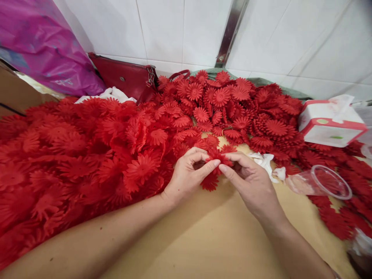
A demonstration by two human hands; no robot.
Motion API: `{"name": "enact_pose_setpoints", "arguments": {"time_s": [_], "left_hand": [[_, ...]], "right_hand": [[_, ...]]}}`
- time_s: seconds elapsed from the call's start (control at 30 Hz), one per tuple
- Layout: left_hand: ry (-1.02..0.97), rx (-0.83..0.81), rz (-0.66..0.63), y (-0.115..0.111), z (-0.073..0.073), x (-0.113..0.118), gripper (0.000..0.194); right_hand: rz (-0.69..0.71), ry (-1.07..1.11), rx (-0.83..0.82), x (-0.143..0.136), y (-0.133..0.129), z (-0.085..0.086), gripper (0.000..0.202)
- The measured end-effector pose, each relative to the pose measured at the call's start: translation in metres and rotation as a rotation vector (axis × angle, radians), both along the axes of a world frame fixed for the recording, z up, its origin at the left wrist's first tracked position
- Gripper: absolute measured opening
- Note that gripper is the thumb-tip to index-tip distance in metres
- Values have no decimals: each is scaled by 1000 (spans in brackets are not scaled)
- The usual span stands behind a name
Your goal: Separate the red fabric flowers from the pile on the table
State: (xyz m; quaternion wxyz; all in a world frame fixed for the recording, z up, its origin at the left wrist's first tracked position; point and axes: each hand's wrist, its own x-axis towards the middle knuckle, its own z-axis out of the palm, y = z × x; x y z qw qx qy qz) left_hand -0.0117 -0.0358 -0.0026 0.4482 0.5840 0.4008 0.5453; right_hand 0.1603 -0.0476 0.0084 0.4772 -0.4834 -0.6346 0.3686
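Near the middle of the view, my left hand and my right hand meet at a small red fabric flower. The left thumb and fingers pinch its left side, and the right thumb and fingers pinch its right side. The two thumb tips are close together at its lower edge. More red petals hang just below the fingers. A large heap of red flower pieces spreads to the left of my hands, and another pile lies behind them.
A tissue box stands at the right, with a clear plastic cup on its side before it. Crumpled white tissue lies beside my right hand. A red purse and a purple bag rest by the tiled wall.
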Motion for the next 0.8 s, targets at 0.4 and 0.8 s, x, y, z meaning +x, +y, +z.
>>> {"name": "enact_pose_setpoints", "arguments": {"time_s": [0.4,0.8], "left_hand": [[-29,60,136,-3,7,-1,16],[75,128,5,-5,0,2,14]], "right_hand": [[-26,199,-151,13,10,-10,21],[22,182,-209,5,5,-10,34]]}}
